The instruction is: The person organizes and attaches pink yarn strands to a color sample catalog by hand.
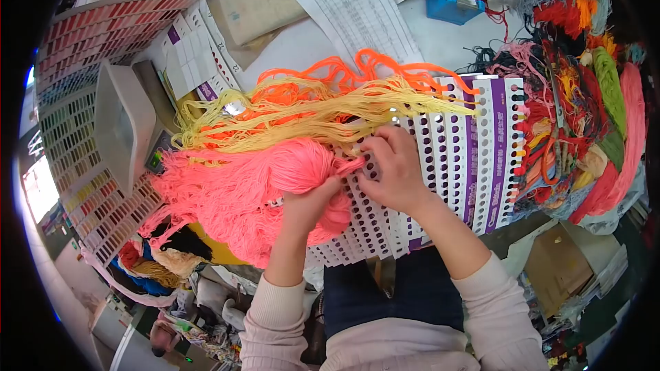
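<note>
My left hand [311, 200] is closed around a thick bundle of pink embroidery thread [213, 185], its fingers mostly hidden under the strands. With bent fingers, my right hand [393, 170] pinches the narrow end of that bundle just right of my left hand. Both hands are over a row of overlapping white-and-purple thread cards [474, 158] with punched holes. Just beyond my hands, yellow thread [330, 113] lies across the cards, and orange thread [302, 82] is looped behind it.
Mixed coloured thread [550, 124] is heaped at the right. A colour chart [75, 124] and a white plastic tray [127, 124] stand at the left. Printed sheets [344, 0] and a blue box [454, 1] lie at the back. Another person [163, 336] is at lower left.
</note>
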`<state>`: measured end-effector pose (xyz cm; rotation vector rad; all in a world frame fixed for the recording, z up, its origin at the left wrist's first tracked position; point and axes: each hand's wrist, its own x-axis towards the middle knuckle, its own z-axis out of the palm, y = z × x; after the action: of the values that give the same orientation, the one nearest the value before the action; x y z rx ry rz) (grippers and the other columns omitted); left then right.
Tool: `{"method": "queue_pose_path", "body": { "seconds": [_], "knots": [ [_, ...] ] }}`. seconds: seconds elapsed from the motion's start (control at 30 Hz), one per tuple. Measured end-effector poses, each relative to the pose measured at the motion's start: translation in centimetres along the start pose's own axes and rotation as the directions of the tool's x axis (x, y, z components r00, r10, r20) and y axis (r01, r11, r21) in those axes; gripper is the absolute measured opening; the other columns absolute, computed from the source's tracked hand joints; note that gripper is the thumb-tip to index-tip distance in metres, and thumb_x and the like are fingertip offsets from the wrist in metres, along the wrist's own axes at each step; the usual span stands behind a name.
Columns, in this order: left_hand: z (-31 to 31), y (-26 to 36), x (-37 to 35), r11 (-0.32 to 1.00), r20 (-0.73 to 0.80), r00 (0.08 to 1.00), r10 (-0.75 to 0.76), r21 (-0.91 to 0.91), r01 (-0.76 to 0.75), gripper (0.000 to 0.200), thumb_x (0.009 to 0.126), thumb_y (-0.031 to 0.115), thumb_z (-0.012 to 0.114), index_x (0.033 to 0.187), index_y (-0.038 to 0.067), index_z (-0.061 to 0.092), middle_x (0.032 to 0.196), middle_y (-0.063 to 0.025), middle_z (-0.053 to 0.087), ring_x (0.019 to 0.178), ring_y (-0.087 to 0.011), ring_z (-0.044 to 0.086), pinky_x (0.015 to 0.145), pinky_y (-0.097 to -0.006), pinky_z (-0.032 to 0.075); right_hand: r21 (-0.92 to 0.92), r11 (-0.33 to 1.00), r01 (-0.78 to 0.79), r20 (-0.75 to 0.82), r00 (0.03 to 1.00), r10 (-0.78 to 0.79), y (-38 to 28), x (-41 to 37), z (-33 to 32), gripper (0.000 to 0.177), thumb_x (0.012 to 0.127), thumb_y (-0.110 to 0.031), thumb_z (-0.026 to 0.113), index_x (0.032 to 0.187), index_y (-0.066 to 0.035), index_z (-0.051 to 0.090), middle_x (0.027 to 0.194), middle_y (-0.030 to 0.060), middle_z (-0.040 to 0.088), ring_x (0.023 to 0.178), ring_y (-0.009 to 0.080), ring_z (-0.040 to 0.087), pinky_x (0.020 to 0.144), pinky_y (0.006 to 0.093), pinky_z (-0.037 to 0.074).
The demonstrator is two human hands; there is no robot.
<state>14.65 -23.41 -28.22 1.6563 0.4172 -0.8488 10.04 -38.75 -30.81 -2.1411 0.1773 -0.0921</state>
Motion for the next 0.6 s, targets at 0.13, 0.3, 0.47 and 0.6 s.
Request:
{"method": "queue_pose_path", "body": {
  "seconds": [0.13, 0.3, 0.47, 0.6],
  "knots": [
    [-0.8, 0.9, -1.4, 0.967, 0.116, 0.978, -0.171, -0.168, 0.189, 0.012, 0.072, 0.005, 0.059, 0.082, -0.001, 0.055, 0.063, -0.0026, 0.053, 0.048, -0.0074, 0.047, 0.043, -0.0191, 0.037, -0.005, 0.998, 0.066, 0.043, 0.997, -0.066, 0.5, -0.3, -0.1, 0.029, 0.059, -0.013, 0.064, 0.084, -0.008, 0.051, 0.091, 0.0094, 0.044, 0.087, 0.0263, 0.042, 0.076, 0.0352, 0.031],
    [-1.6, 0.7, -2.2, 0.902, 0.178, 0.982, -0.06, -0.411, 0.13, 0.014, 0.076, 0.007, 0.056, 0.086, -0.002, 0.055, 0.06, -0.0021, 0.051, 0.045, -0.0068, 0.043, 0.042, -0.0182, 0.034, -0.149, 0.982, 0.113, 0.144, 0.985, -0.091, 0.5, -0.1, 1.0, 0.018, 0.064, -0.01, 0.059, 0.081, -0.01, 0.052, 0.086, 0.0037, 0.047, 0.085, 0.0207, 0.043, 0.074, 0.0335, 0.028],
    [0.2, -0.3, -0.8, 0.995, 0.178, 0.981, 0.078, -0.075, -0.066, 0.016, 0.08, 0.013, 0.053, 0.088, 0.0, 0.055, 0.062, -0.0012, 0.051, 0.052, -0.0074, 0.048, 0.049, -0.0197, 0.038, 0.195, 0.981, -0.002, 0.222, 0.974, -0.043, 1.2, 0.0, -0.8, 0.013, 0.067, -0.012, 0.059, 0.077, -0.009, 0.051, 0.08, 0.0033, 0.049, 0.081, 0.0184, 0.044, 0.074, 0.0317, 0.028],
    [0.7, -1.7, 0.5, 0.923, 0.146, 0.984, 0.106, 0.354, -0.151, 0.019, 0.078, 0.016, 0.056, 0.09, 0.001, 0.055, 0.07, -0.0013, 0.054, 0.058, -0.0064, 0.05, 0.053, -0.0212, 0.041, 0.359, 0.92, -0.155, 0.213, 0.974, 0.081, 1.2, -0.3, -1.3, 0.014, 0.069, -0.015, 0.059, 0.079, -0.009, 0.051, 0.075, 0.0027, 0.051, 0.075, 0.0187, 0.045, 0.075, 0.0301, 0.028]
  ]
}}
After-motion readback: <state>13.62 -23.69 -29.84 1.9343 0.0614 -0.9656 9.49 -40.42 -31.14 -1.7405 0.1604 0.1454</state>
